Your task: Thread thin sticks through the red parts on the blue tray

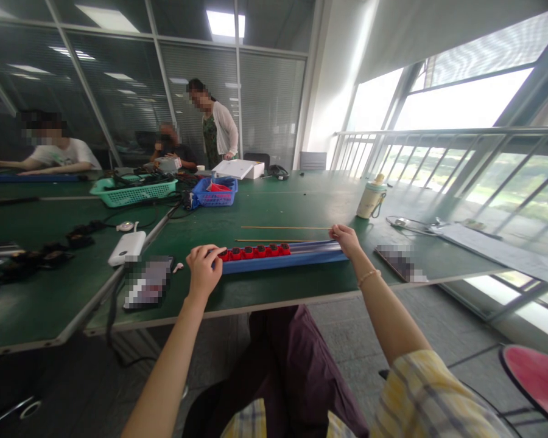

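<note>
- Support the tray at both ends, left hand at one and right hand at the other, with even pressure and no twist
- Press lightly on the leftmost of the red blocks; avoid tilting or crowding the row
- Align by the tray's long walls, and check for straight seating before adding force
- Left fingers: curled at the tray's left end, index reaching over the nearest block; cannot tell if gripping or only touching
- Right fingers: narrow, drawn together at the tray's right end, beside the tip of the far stick; cannot tell if pinching tray or stick
- Tray: lying on the tabletop, between both hands; near stick just beyond
- Red blocks: in one row in the tray's left part, starting under the left fingers, well apart from the right
</note>
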`<state>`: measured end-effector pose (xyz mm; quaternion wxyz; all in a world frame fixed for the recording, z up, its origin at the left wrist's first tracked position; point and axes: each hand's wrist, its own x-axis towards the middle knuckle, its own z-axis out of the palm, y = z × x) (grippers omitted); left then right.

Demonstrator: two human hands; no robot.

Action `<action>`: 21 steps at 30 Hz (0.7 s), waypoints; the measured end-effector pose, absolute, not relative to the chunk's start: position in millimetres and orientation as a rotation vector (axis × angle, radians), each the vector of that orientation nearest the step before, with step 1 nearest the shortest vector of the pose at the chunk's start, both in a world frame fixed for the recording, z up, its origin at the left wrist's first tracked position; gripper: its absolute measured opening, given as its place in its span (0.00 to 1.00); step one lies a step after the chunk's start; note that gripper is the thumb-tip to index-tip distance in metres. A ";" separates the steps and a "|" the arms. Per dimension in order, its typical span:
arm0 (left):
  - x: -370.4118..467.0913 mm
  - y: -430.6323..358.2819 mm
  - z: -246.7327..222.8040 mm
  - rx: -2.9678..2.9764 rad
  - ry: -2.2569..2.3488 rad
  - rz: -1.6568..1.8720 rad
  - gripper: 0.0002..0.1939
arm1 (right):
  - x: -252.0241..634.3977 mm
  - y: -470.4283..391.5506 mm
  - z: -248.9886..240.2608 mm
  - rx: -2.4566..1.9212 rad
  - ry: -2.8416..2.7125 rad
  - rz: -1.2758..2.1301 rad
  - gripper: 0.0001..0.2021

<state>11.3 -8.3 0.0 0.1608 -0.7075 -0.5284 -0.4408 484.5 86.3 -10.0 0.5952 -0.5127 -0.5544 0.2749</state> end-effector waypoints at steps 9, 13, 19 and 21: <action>11.4 -7.7 -0.3 -2.018 -1.491 -1.266 0.17 | 479.3 85.6 -10.6 -1.536 -1.518 0.351 0.29; 12.5 -8.4 0.4 -2.020 -1.486 -1.272 0.17 | 473.6 86.6 -9.5 -1.708 -1.683 0.199 0.30; 12.2 -8.8 0.9 -2.023 -1.502 -1.261 0.17 | 473.2 95.0 -10.2 -1.855 -1.733 0.198 0.27; 11.8 -8.7 1.0 -2.022 -1.495 -1.263 0.17 | 471.6 98.6 -6.7 -1.933 -1.754 0.209 0.25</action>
